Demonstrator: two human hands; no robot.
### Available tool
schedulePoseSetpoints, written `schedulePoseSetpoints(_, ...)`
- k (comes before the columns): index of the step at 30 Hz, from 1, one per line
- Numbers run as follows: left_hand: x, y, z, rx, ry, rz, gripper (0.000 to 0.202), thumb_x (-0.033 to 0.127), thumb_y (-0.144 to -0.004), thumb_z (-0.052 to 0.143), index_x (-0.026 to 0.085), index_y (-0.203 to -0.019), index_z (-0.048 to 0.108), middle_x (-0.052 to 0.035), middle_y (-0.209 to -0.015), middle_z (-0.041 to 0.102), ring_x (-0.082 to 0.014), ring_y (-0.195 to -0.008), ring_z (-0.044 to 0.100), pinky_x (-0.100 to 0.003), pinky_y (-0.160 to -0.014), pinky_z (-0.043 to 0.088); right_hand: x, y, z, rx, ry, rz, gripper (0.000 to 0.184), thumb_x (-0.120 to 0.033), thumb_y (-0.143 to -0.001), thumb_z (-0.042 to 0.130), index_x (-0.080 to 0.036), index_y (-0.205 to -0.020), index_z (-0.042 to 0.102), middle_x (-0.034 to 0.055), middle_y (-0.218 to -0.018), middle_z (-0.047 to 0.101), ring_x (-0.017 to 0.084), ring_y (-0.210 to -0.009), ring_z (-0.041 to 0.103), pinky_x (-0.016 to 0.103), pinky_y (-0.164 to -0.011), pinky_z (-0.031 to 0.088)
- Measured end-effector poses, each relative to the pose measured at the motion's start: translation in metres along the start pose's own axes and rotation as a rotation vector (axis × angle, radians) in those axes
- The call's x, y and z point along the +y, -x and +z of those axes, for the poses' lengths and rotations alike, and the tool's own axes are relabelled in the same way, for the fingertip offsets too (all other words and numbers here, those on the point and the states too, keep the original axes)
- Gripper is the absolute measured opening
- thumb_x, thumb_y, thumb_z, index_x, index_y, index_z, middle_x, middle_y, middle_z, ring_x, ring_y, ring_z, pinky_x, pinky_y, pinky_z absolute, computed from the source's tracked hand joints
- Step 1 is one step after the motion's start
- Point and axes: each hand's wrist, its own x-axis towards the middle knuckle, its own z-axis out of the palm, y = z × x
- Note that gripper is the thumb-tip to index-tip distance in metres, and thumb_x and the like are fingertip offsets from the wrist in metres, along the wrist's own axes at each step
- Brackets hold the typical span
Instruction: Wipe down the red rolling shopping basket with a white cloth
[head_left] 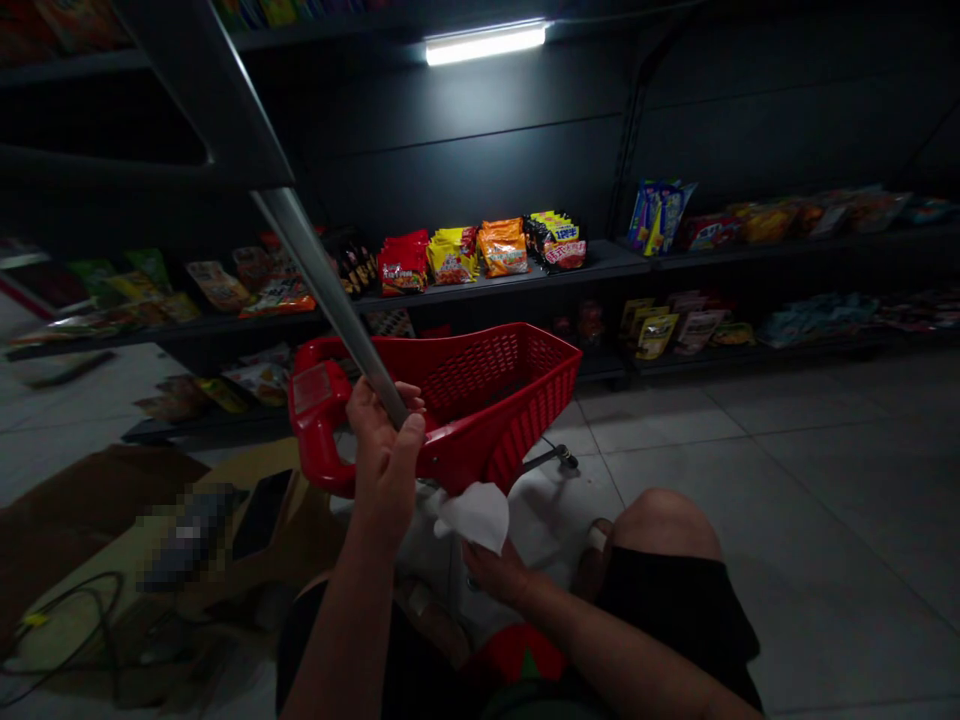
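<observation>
My left hand (384, 445) is wrapped round the lower part of a grey metal pole (330, 290), which slants up to the left. At its upper end the pole runs into a wide dark frame piece (202, 90) close to the camera. Lower down, my right hand (499, 572) grips a crumpled white cloth or paper wipe (480, 515); its exact kind is unclear. The wipe is just below a red plastic shopping cart (465, 440) and apart from the pole. The cart's basket looks bare inside where it shows. Part of the pole's lower end is hidden by my left hand.
Dark shelves (607, 262) with bagged snacks (454, 255) run behind the cart. A lit tube lamp (486, 43) hangs above. To my left, a phone-like dark slab (262, 512) and a cable (105, 610) lie on cardboard. A caster (566, 457) stands on the tiled floor (810, 490).
</observation>
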Motion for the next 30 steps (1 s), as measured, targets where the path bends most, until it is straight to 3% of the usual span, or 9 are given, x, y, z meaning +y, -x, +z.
schedulePoseSetpoints(3, 0.003, 0.001, 0.000, -0.007, 0.010, 0.000, 0.054, 0.026, -0.086, 0.056, 0.032, -0.137, 0.037, -0.0032, -0.115, 0.054, -0.0155, -0.099, 0.054, -0.037, -0.095, 0.046, 0.018, -0.019, -0.012, 0.045, -0.010, 0.010, 0.036, -0.023, -0.081, 0.054, -0.025, -0.114, 0.066, 0.0077, -0.118, 0.069, 0.029, -0.124, 0.057, 0.044, -0.106, 0.048)
schedulePoseSetpoints(7, 0.006, 0.001, 0.001, -0.040, 0.005, -0.011, 0.052, 0.026, -0.086, 0.055, 0.031, -0.135, 0.039, -0.0028, -0.113, 0.053, -0.0149, -0.098, 0.054, -0.036, -0.093, 0.047, 0.049, -0.092, -0.049, 0.420, -0.078, 0.290, 0.047, -0.031, -0.091, 0.042, -0.012, -0.133, 0.054, 0.0166, -0.129, 0.061, 0.029, -0.132, 0.049, 0.048, -0.112, 0.039)
schedulePoseSetpoints(10, 0.004, 0.001, 0.005, -0.057, 0.002, 0.004, 0.052, 0.026, -0.086, 0.055, 0.030, -0.135, 0.038, -0.0030, -0.113, 0.053, -0.0150, -0.099, 0.055, -0.035, -0.092, 0.047, 0.055, -0.118, -0.057, 0.537, -0.121, 0.370, 0.051, -0.029, -0.095, 0.033, -0.010, -0.141, 0.044, 0.0187, -0.147, 0.044, 0.028, -0.144, 0.032, 0.051, -0.118, 0.026)
schedulePoseSetpoints(13, 0.001, 0.002, 0.009, -0.027, -0.008, 0.029, 0.054, 0.026, -0.085, 0.056, 0.029, -0.136, 0.037, -0.0031, -0.112, 0.053, -0.0151, -0.099, 0.054, -0.035, -0.092, 0.047, 0.041, -0.088, -0.033, 0.466, -0.194, 0.359, 0.052, -0.030, -0.096, 0.035, -0.014, -0.144, 0.042, 0.0141, -0.159, 0.027, 0.028, -0.150, 0.017, 0.053, -0.121, 0.018)
schedulePoseSetpoints(18, -0.002, 0.004, 0.008, 0.001, -0.048, 0.003, 0.054, 0.026, -0.083, 0.056, 0.029, -0.134, 0.037, -0.0035, -0.113, 0.053, -0.0155, -0.098, 0.055, -0.036, -0.092, 0.049, 0.016, -0.012, 0.005, 0.222, -0.443, 0.446, 0.053, -0.042, -0.093, 0.050, -0.023, -0.142, 0.050, 0.0084, -0.138, 0.057, 0.028, -0.134, 0.048, 0.046, -0.114, 0.038)
schedulePoseSetpoints(20, -0.005, 0.003, 0.006, 0.025, -0.061, -0.021, 0.056, 0.026, -0.081, 0.056, 0.028, -0.133, 0.035, -0.0034, -0.110, 0.055, -0.0155, -0.094, 0.057, -0.037, -0.088, 0.051, 0.008, -0.009, 0.002, 0.211, -0.485, 0.471, 0.056, -0.044, -0.094, 0.049, -0.022, -0.145, 0.045, 0.0090, -0.141, 0.055, 0.028, -0.137, 0.045, 0.047, -0.116, 0.036)
schedulePoseSetpoints(25, -0.010, 0.001, 0.003, 0.059, -0.091, -0.014, 0.060, 0.029, -0.081, 0.057, 0.027, -0.137, 0.034, -0.0046, -0.110, 0.056, -0.0159, -0.093, 0.059, -0.038, -0.089, 0.053, -0.014, -0.041, -0.009, 0.368, -0.404, 0.361, 0.066, -0.040, -0.094, 0.048, -0.021, -0.154, 0.029, 0.0093, -0.160, 0.027, 0.027, -0.151, 0.013, 0.052, -0.123, 0.013)
schedulePoseSetpoints(28, -0.003, 0.005, 0.005, -0.008, -0.186, 0.027, 0.064, 0.030, -0.088, 0.052, 0.028, -0.146, 0.024, -0.0084, -0.124, 0.054, -0.0182, -0.105, 0.059, -0.042, -0.097, 0.051, -0.007, -0.031, -0.002, 0.311, -0.450, 0.381, 0.064, -0.038, -0.091, 0.051, -0.021, -0.151, 0.036, 0.0102, -0.153, 0.039, 0.028, -0.147, 0.026, 0.052, -0.122, 0.019)
schedulePoseSetpoints(30, 0.003, 0.012, 0.008, -0.034, -0.347, 0.080, 0.074, 0.030, -0.091, 0.050, 0.028, -0.153, 0.010, -0.0130, -0.144, 0.042, -0.0236, -0.127, 0.051, -0.048, -0.108, 0.043, 0.009, -0.008, 0.006, 0.249, -0.521, 0.412, 0.058, -0.038, -0.087, 0.057, -0.024, -0.143, 0.049, 0.0091, -0.145, 0.051, 0.029, -0.142, 0.038, 0.052, -0.119, 0.025)
